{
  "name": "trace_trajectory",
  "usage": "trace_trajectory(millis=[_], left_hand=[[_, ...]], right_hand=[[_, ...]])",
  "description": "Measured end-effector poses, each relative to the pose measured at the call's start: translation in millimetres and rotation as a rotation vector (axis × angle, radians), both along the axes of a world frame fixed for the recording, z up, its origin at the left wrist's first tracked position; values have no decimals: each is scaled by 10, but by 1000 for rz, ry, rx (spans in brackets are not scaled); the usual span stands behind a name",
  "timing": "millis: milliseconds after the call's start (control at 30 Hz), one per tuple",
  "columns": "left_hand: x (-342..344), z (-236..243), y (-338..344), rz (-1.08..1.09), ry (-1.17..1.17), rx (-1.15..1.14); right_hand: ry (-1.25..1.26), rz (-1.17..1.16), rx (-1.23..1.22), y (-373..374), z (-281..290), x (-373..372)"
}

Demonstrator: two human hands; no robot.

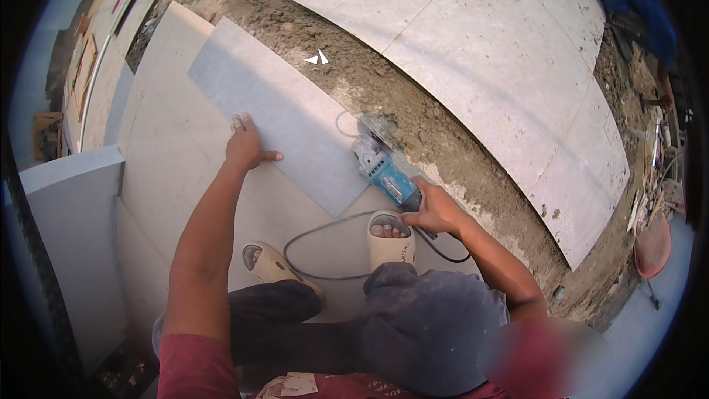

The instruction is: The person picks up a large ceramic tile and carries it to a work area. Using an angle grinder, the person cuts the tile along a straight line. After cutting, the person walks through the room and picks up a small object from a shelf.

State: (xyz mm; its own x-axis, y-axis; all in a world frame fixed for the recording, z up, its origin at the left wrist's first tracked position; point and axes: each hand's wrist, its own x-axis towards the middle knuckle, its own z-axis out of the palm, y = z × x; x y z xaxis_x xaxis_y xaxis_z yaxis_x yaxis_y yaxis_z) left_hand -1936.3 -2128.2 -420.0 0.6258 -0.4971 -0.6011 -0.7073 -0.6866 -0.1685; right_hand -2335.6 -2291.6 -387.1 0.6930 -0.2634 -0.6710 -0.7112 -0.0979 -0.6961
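A grey rectangular tile (295, 137) lies flat on the paler floor slabs, its far long edge beside a strip of bare mortar. My left hand (246, 146) rests on the tile's near edge, fingers stretched and thumb out. My right hand (434, 208) is wrapped round the rear body of a blue angle grinder (393, 181). The grinder's metal head (367, 154) sits at the tile's far edge, toward its right end. Dust blurs the spot by the head, and I cannot make out the disc. A black power cord (303, 275) loops round by my feet.
My sandalled feet stand close to the grinder and cord. Rough mortar (295, 33) runs diagonally between the near slabs and large laid tiles (509, 96). White tile chips (317, 58) lie on it. A low wall (70, 177) rises at left; another person (642, 15) works far right, near a reddish pan (653, 246).
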Motion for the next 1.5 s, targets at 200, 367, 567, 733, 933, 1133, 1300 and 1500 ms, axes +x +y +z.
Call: trace_trajectory(millis=[200, 367, 567, 733, 933, 1133, 1300, 1500], left_hand=[[39, 6, -80, 12, -3, 4], [13, 24, -100, 12, 6, 4], [37, -3, -62, 7, 4, -10], [29, -18, -59, 3, 6, -11], [32, -10, -60, 22, 12, -20], [-124, 85, -59, 45, -76, -52], [-995, 290, -213, -322, 189, -450], [-2599, 489, -388, -263, 718, -699]], right_hand=[[27, 8, -7, -39, 33, -14], [25, 0, -11, -29, 36, -35], [23, -7, -9, -16, 24, -23], [-41, -8, -66, 23, -104, -119], [-6, -30, -20, 13, -79, -140], [-126, -124, -76, 7, -45, -114], [-187, -409, 114, -175, 129, 187], [-329, -725, 53, -276, -18, 432]])
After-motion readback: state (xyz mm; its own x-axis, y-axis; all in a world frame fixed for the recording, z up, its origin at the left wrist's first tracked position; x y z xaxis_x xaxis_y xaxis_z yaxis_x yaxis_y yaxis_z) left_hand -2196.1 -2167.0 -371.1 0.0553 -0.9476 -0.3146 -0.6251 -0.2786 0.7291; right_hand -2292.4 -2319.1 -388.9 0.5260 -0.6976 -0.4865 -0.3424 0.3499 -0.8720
